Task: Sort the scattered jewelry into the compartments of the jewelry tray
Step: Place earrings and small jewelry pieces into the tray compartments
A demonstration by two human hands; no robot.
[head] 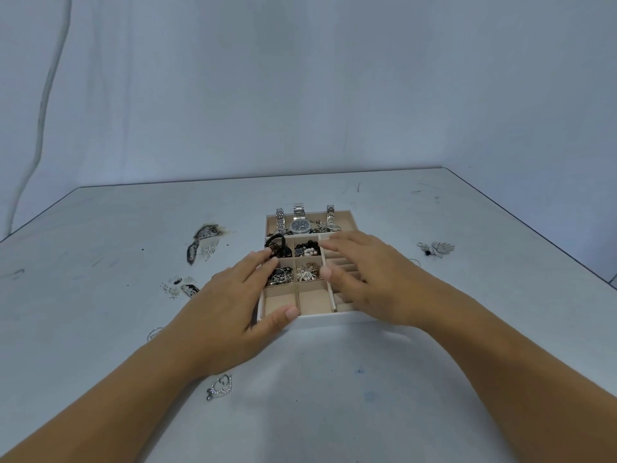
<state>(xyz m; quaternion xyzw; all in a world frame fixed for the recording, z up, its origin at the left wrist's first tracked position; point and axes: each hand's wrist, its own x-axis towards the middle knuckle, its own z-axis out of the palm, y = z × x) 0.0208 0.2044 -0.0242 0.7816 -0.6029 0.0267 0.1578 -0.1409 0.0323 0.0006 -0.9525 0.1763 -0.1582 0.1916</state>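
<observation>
A white jewelry tray (314, 316) with beige compartments lies mid-table. Its far long compartment holds three watches (300, 225). Smaller cells hold black hair ties (278, 247), dark and pearl beads (307, 249), and silver pieces (309, 272). The two near cells are bare. My left hand (233, 309) lies flat over the tray's left side, fingers straight, thumb at the near rim. My right hand (367, 279) hovers flat over the slotted right section, holding nothing. Loose on the table are a heart-shaped sparkly pendant (220, 386), a silver ring (154, 333) and a winged silver charm (439, 248).
Dark scorch-like marks (202, 240) and small glittery specks (173, 289) stain the table's left part. The table's far edge meets a pale cloth backdrop (300, 95). The right edge (551, 242) runs diagonally towards me.
</observation>
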